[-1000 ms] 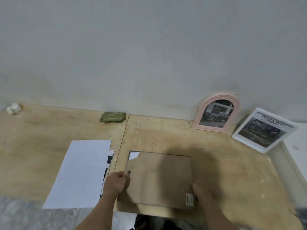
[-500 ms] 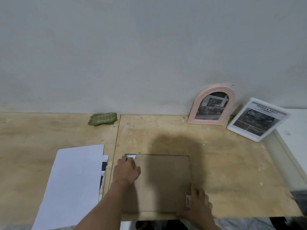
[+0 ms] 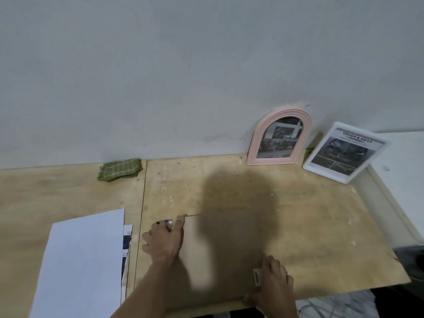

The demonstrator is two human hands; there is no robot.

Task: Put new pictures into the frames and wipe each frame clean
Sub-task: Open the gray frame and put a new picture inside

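A frame (image 3: 220, 255) lies face down at the near edge of the plywood table (image 3: 321, 214), its brown backing board upward. The left hand (image 3: 164, 241) rests on the board's far left corner, fingers stretched flat toward a small dark clip at that corner, so this grip is loose and holds nothing that can be seen. The right hand (image 3: 274, 283) sits at the near right corner, fingers bent over the frame's edge beside a small white barcode sticker (image 3: 258, 277); its print is too small to read.

Against the wall at the far right corner stand two filled frames. The pink arched frame (image 3: 278, 136) is upright and holds a dark photo. The white rectangular frame (image 3: 346, 152), just beside it and tilted, shows a car picture headed "TOUGH & AGILE".

A folded green cloth (image 3: 120, 169) lies at the far edge, by the wall. A white sheet (image 3: 82, 262) lies near the left edge, covering printed pictures (image 3: 126, 244) whose edges show on its right side.
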